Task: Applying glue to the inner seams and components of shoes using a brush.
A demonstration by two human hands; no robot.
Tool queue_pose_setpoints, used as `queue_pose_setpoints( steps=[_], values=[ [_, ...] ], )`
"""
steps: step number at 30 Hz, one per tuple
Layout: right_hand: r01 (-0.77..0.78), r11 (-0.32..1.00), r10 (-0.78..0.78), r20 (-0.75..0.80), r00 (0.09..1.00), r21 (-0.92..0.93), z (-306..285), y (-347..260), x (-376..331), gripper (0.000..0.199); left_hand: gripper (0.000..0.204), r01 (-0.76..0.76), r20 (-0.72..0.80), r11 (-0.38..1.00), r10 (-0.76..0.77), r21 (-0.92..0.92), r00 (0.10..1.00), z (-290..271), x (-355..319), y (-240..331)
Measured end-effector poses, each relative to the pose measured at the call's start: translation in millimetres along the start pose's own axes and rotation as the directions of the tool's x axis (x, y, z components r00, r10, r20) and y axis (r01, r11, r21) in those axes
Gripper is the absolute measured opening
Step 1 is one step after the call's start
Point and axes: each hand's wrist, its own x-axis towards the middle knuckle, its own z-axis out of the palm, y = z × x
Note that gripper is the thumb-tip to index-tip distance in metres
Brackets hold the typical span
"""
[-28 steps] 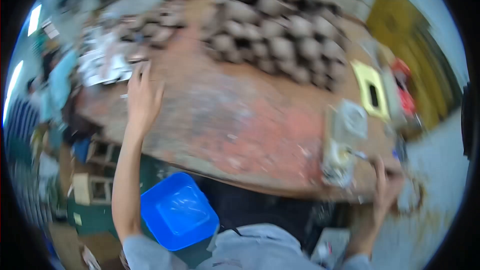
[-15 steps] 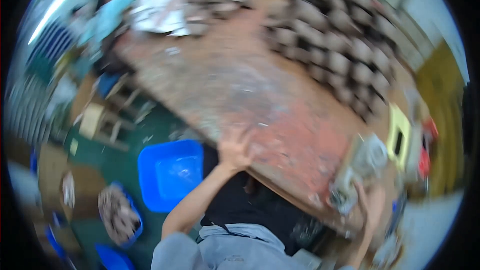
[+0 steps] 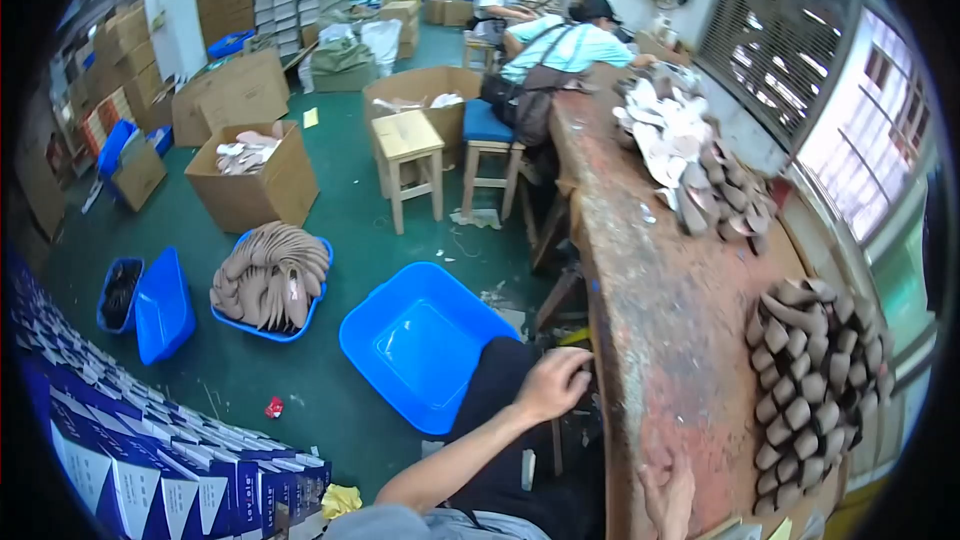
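Note:
My left hand point(image 3: 553, 385) is beside the near edge of a long, worn workbench point(image 3: 660, 340), fingers loosely bent and apart, holding nothing I can see. Over the bench's near end is my right hand point(image 3: 667, 493), slightly blurred, its fingers stretched out and nothing visible in them. To its right, several rows of taupe, curved pieces point(image 3: 815, 390), which look like shoe parts, lie packed together on the bench. A blue plastic basin point(image 3: 430, 340) stands left of my left hand, its bare bottom showing.
Another blue basin point(image 3: 325, 305) holds fanned taupe insole-like pieces. Stacked blue-and-white boxes point(image 3: 200, 485) line the lower left. A wooden stool point(image 3: 408, 135) and a cardboard box point(image 3: 252, 180) stand on the green floor. Farther along the bench, a person in light blue point(image 3: 555, 50) leans over white pieces point(image 3: 660, 130).
My view has swung left and up. My left hand, earlier spread on the bench edge, is now beside it with bent fingers. My right hand has left the clear, shiny object at the bench corner.

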Motion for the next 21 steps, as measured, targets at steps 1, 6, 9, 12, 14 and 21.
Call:
queue_pose_setpoints(
  steps=[1, 6, 9, 12, 14, 21],
  values=[
    [0.046, 0.996, -0.048, -0.020, 0.999, -0.082, 17, 4, 13, 0.074, 0.031, 0.114, -0.129, 0.989, -0.102, 0.091, 0.986, -38, -11, -29],
    [0.293, 0.955, -0.296, -0.068, 0.953, -0.051, 100, -25, 104, 0.095, 0.051, 0.914, -0.611, 0.393, -0.701, 0.100, 0.368, -161, -197, -257],
    [0.266, 0.884, -0.340, -0.139, 0.930, -0.385, 129, 29, 168, 0.087, 0.071, 0.998, -0.474, -0.059, -0.880, 0.037, -0.035, -137, -265, -315],
    [0.175, 0.866, -0.226, -0.055, 0.973, -0.468, 163, 45, 178, 0.086, 0.107, 0.912, -0.189, -0.376, -0.895, -0.164, -0.404, -113, -339, -353],
    [0.196, 0.837, -0.245, -0.030, 0.969, -0.511, 170, 57, 185, 0.084, 0.114, 0.860, -0.167, -0.449, -0.854, -0.243, -0.493, -98, -376, -374],
    [0.132, 0.795, -0.191, -0.038, 0.981, -0.592, 153, 18, 173, 0.081, 0.120, 0.312, 0.197, -0.355, -0.876, -0.881, -0.441, -18, -382, -409]
  ],
)
